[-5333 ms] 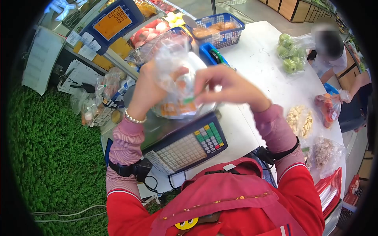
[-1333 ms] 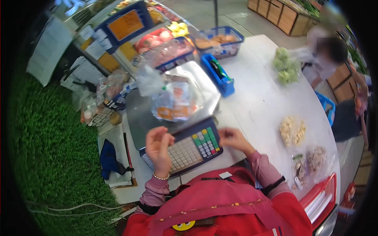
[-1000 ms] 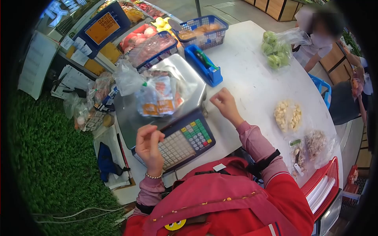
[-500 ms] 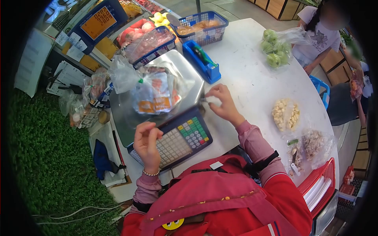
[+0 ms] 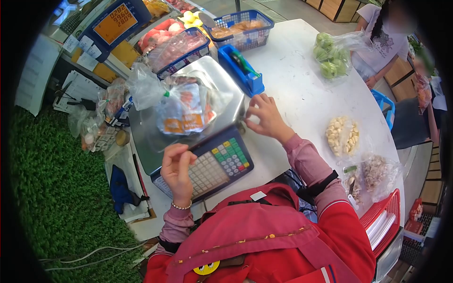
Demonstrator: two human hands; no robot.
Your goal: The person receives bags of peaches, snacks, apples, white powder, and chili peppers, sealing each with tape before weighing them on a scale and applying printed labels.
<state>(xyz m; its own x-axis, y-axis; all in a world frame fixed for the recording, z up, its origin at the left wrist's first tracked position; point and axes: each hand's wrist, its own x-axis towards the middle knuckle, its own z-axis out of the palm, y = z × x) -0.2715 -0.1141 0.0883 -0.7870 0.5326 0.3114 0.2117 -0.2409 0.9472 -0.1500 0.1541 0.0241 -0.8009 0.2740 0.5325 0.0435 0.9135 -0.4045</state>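
A knotted clear plastic bag of printed packets (image 5: 186, 113) lies on the steel pan of a weighing scale (image 5: 226, 80), with a green tie at its neck. My left hand (image 5: 177, 170) hovers over the left part of the scale's keypad (image 5: 205, 172), fingers loosely bent, nothing visible in them. By the scale's right edge is my right hand (image 5: 266, 118), thumb and forefinger curved with a gap between them. It appears to hold nothing. The scale's display (image 5: 115, 23) shows lit digits on orange.
A blue tape dispenser (image 5: 240, 70) and blue baskets (image 5: 243, 33) stand behind the scale. Bags of green produce (image 5: 330, 59), peeled garlic (image 5: 342, 137) and greyish pieces (image 5: 377, 174) lie rightward, near a red basket (image 5: 384, 217). Two people stand beyond the table.
My right hand has shifted slightly up, its fingers bent differently beside the scale edge. My left hand stays almost in place. The bag remains on the pan.
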